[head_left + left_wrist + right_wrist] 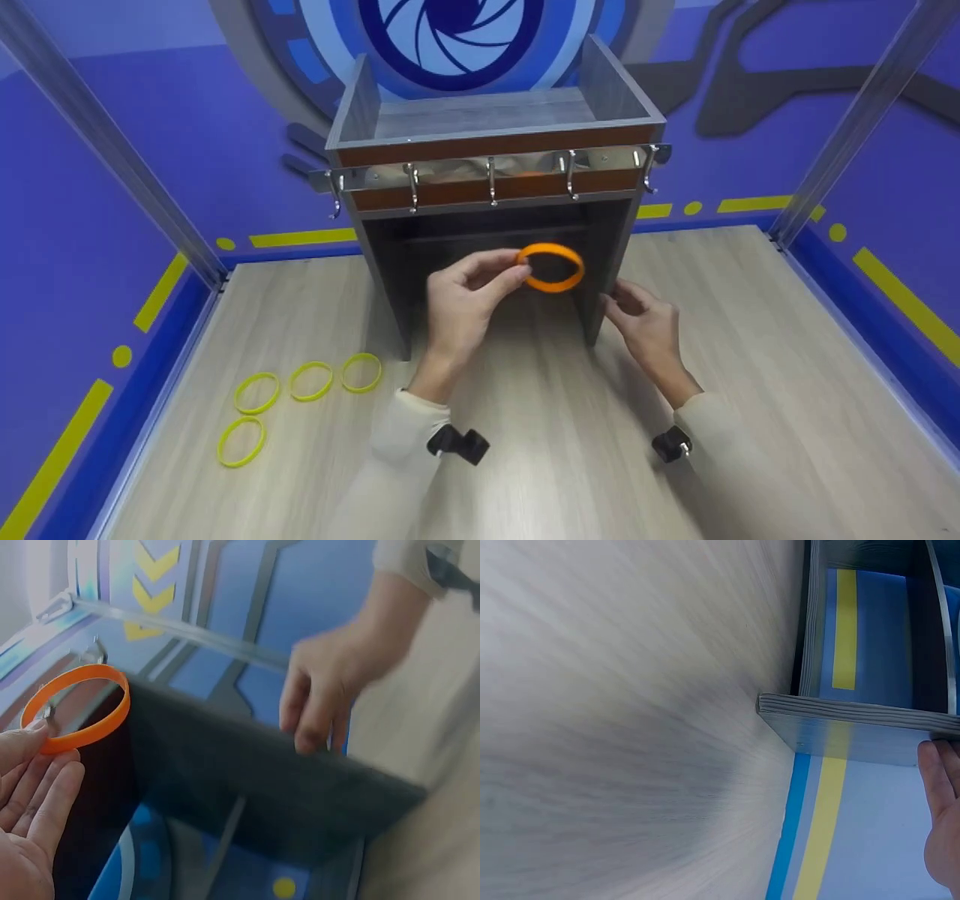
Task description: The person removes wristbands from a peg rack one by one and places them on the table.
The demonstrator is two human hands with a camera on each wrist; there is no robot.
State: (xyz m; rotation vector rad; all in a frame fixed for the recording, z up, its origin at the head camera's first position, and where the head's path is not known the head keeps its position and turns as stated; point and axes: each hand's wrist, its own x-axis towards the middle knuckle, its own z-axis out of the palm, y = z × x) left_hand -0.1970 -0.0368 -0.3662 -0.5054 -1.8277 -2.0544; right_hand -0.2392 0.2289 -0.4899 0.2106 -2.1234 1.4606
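An orange wristband (553, 287) is pinched at its left side between the thumb and fingers of my left hand (459, 304). It is held up in front of the grey shelf unit's (517, 133) lower opening, below the hooks. In the left wrist view the orange wristband (94, 736) stands out past the fingertips. My right hand (649, 319) is at the front edge of the unit's right side panel (611, 262). In the right wrist view, straight fingers (939, 776) touch that panel's outer side; the thumb is out of that view.
Several yellow wristbands (311, 381) lie on the wooden tabletop (517, 450) left of the unit. A metal rail with several hooks (492, 180) crosses the unit's front under its open top tray. Blue printed walls (150, 150) stand behind and at both sides.
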